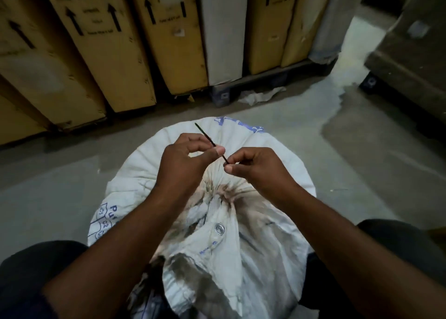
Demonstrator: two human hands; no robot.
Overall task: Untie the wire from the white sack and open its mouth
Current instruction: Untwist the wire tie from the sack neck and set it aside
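A big white sack (pixel 149 173) with blue print stands on the floor between my knees. Its cloth is gathered into a dirty, bunched neck (pixel 224 193) near the middle, and a loose flap with a metal eyelet (pixel 219 228) hangs toward me. A thin dark wire (pixel 205 135) runs straight and slanted above the sack. My left hand (pixel 185 159) pinches the wire between thumb and forefinger. My right hand (pixel 253 169) pinches its lower end just beside the left thumb. The wire's far tip sticks out free past my left hand.
Tall cardboard cartons (pixel 101 53) with arrow marks and a white panel (pixel 224 28) stand on a dark pallet (pixel 265 82) behind the sack. Crumpled paper (pixel 258 96) lies by the pallet. A dark crate (pixel 410 53) is at the right. Grey concrete floor (pixel 60 173) surrounds the sack.
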